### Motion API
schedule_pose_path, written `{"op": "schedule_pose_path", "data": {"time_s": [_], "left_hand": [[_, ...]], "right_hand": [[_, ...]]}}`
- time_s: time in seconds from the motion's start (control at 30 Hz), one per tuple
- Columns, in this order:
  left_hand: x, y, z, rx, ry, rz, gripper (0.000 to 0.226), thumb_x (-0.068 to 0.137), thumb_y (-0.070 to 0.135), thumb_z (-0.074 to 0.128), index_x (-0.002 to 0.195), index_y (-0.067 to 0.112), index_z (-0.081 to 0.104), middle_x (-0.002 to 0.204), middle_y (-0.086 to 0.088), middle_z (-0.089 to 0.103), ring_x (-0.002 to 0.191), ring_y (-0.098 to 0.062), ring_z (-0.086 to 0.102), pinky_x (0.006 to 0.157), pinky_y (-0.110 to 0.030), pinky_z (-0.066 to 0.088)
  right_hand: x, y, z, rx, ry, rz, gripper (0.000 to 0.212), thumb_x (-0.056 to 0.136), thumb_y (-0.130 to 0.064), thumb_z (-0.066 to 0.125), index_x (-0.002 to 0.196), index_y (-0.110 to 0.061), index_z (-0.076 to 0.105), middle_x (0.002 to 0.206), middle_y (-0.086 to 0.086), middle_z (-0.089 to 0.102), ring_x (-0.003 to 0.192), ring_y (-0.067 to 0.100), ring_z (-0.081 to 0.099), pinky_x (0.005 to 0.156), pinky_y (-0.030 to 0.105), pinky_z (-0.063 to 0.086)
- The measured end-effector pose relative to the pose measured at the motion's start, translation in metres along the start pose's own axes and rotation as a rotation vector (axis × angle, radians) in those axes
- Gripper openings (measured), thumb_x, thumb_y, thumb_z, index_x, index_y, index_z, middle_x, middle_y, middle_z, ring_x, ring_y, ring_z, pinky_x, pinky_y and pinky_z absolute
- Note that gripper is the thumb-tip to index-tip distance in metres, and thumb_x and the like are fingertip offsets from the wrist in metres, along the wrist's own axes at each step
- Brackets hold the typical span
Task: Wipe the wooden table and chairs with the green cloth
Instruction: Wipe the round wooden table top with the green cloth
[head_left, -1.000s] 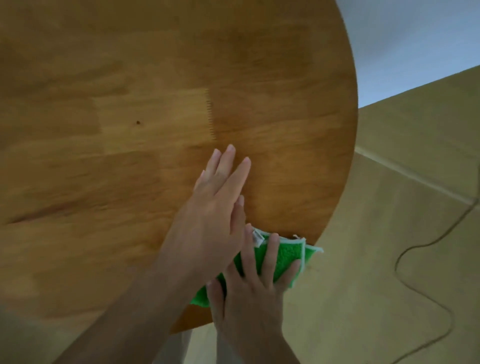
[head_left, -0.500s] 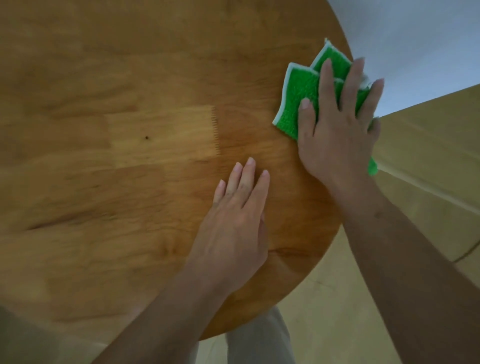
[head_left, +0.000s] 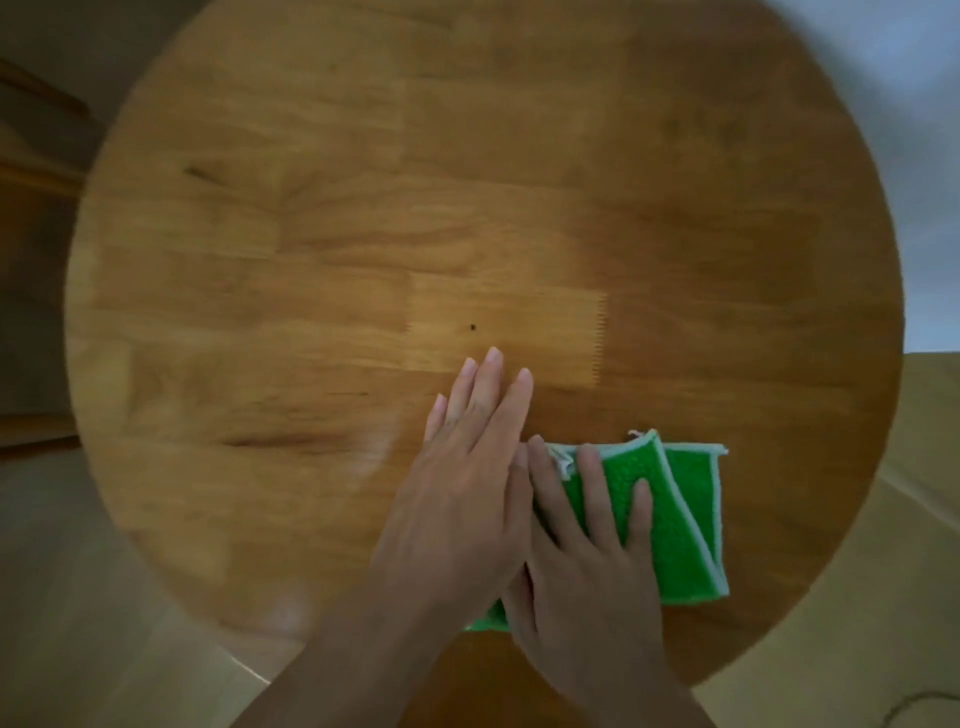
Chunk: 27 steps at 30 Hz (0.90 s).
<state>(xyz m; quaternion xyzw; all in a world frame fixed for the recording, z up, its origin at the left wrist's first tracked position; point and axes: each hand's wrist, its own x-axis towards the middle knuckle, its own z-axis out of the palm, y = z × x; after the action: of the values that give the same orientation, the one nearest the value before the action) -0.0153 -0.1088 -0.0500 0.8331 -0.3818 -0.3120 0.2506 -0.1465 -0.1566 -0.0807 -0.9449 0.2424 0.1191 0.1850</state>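
The round wooden table (head_left: 311, 260) fills most of the head view. A folded green cloth (head_left: 680, 525) with a white border lies on its near right part. My right hand (head_left: 587, 551) presses flat on the cloth, fingers spread over its left half. My left hand (head_left: 467, 478) rests flat on the bare wood just left of the cloth, fingers together and pointing away from me, its edge overlapping my right hand. No chair is clearly seen.
Pale wooden floor (head_left: 857, 597) lies to the right and below the table's edge, with a dark cable (head_left: 914, 712) at the bottom right corner. A brown wooden piece (head_left: 31, 171) shows dimly at the far left.
My right hand has swept the green cloth from the table's far right edge back to the near right part, beside my left hand. The view has pulled back to show the whole tabletop.
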Motion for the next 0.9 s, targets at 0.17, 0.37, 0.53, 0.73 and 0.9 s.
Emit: {"op": "schedule_pose_path", "data": {"time_s": [0.17,0.37,0.53,0.73,0.9], "left_hand": [[-0.008,-0.024,-0.013,0.019,0.055,-0.053,0.054,0.097,0.032,0.021,0.150,0.021,0.017,0.157,0.007,0.006,0.145,0.001,-0.008,0.116,-0.017,-0.007],[-0.010,-0.045,-0.030,-0.052,0.193,-0.147,0.051,0.097,0.027,0.030,0.144,0.029,0.011,0.152,0.016,0.001,0.141,0.010,-0.011,0.116,-0.022,0.001],[0.000,-0.066,-0.064,-0.085,0.339,-0.264,0.053,0.094,0.029,0.030,0.142,0.032,0.009,0.150,0.016,-0.003,0.134,0.015,-0.019,0.117,-0.030,0.001],[0.033,-0.090,-0.099,0.128,-0.069,-0.603,0.105,0.081,0.071,0.042,0.143,0.032,-0.033,0.147,-0.001,-0.046,0.137,-0.024,-0.038,0.114,-0.053,-0.010],[0.049,-0.088,-0.094,0.227,-0.296,-0.731,0.133,0.069,0.080,0.053,0.110,0.029,-0.063,0.113,-0.006,-0.072,0.118,-0.035,-0.055,0.109,-0.061,-0.014]], "right_hand": [[0.101,0.036,-0.042,-0.047,0.098,0.337,0.058,0.097,-0.052,0.018,0.152,-0.032,0.016,0.162,0.004,0.007,0.147,0.037,0.006,0.110,0.066,0.005],[0.177,-0.010,-0.051,-0.057,0.119,0.410,0.061,0.098,-0.050,0.012,0.153,-0.028,0.000,0.162,0.008,-0.010,0.145,0.041,-0.010,0.111,0.069,-0.001],[0.126,-0.089,-0.012,-0.117,0.007,-0.138,0.065,0.094,-0.055,0.030,0.153,-0.031,0.016,0.163,0.005,0.003,0.147,0.037,0.001,0.112,0.066,0.004],[0.141,0.006,-0.041,-0.162,0.096,0.275,0.066,0.090,-0.071,0.011,0.150,-0.044,0.013,0.162,0.001,0.007,0.145,0.040,0.006,0.108,0.067,0.005],[0.211,0.081,-0.091,0.012,0.119,0.840,0.060,0.085,-0.074,-0.003,0.139,-0.056,-0.021,0.158,0.000,-0.024,0.140,0.052,-0.016,0.104,0.072,-0.006]]}}
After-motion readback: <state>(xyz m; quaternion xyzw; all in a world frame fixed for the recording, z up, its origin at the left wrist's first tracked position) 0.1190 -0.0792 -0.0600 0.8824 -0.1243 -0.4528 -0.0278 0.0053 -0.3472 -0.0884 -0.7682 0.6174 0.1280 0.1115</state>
